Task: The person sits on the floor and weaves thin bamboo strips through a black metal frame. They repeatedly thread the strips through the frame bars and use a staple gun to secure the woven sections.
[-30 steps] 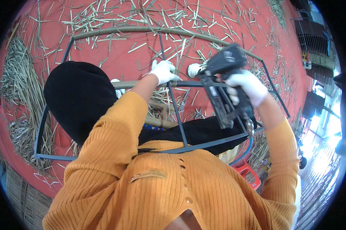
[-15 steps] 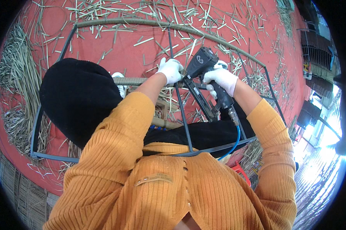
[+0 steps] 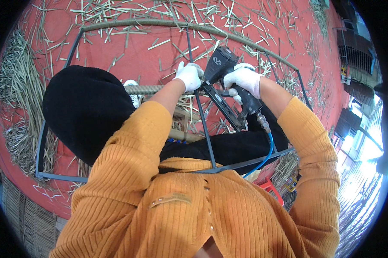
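My right hand (image 3: 244,81), in a white glove, is wrapped round the grip of a black pneumatic stapler (image 3: 218,64). A blue air hose (image 3: 265,158) runs from the fitting at the grip's end. The stapler's nose is close to my left hand (image 3: 189,76), also gloved. Its fingers are curled at the end of a strand-wrapped crossbar (image 3: 145,89), where it meets a dark metal bar (image 3: 205,129); what they pinch is hidden. The bars belong to a metal frame (image 3: 65,177) across my lap, whose far curved rail (image 3: 155,23) is wrapped in plant strands.
Cut strips (image 3: 159,44) lie scattered over the red floor covering (image 3: 149,60). Bundles of long dried strands (image 3: 20,73) lie at the left. My black-clad knee (image 3: 88,112) sticks up inside the frame. A red plastic item (image 3: 271,189) is beside my right elbow.
The stapler and my right hand have shifted slightly left and away from me, closer to my left hand. My left hand stays at the same joint.
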Motion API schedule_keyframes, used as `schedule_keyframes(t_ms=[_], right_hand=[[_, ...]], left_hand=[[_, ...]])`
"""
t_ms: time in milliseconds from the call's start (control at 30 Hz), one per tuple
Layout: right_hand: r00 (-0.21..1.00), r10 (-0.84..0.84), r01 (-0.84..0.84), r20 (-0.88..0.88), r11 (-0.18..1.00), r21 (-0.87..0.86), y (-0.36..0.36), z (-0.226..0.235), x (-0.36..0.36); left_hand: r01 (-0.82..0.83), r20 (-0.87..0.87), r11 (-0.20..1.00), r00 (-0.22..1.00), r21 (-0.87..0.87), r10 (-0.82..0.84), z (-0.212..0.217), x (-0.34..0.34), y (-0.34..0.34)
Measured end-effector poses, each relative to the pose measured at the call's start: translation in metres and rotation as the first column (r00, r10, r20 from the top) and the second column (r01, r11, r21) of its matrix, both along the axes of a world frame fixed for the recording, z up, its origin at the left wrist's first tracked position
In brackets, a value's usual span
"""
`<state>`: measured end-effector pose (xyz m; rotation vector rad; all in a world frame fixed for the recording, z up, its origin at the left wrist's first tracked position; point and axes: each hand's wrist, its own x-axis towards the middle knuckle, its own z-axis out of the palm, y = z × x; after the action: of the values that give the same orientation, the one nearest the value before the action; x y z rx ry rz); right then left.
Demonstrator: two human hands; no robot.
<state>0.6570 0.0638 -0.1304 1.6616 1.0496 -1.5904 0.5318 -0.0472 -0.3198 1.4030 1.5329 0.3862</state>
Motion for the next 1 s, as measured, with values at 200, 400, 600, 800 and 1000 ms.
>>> schedule_keyframes(t_ms=[200, 400, 600, 800, 1000], right_hand=[[0.994, -0.09, 0.091, -0.056, 0.996, 0.02, -0.007, 0.002, 0.009], [0.99, -0.137, 0.134, 0.02, 0.983, 0.122, -0.007, 0.005, 0.024], [0.986, -0.169, 0.167, 0.016, 0.983, 0.082, -0.004, 0.004, 0.029], [0.991, -0.13, 0.13, 0.003, 0.991, 0.035, -0.004, 0.0, 0.025], [0.992, -0.124, 0.124, -0.008, 0.992, 0.02, -0.003, -0.002, 0.024]], left_hand=[[0.054, 0.007, 0.998, 0.999, -0.034, -0.054, 0.001, -0.004, 0.004], [0.055, 0.033, 0.998, 0.998, 0.015, -0.055, 0.003, -0.009, 0.004], [0.073, -0.03, 0.995, 0.997, 0.067, -0.071, 0.004, -0.006, 0.002], [0.091, -0.054, 0.995, 0.995, 0.038, -0.089, 0.009, -0.006, 0.003], [0.111, -0.065, 0.994, 0.992, 0.003, -0.111, 0.013, -0.005, 0.007]])
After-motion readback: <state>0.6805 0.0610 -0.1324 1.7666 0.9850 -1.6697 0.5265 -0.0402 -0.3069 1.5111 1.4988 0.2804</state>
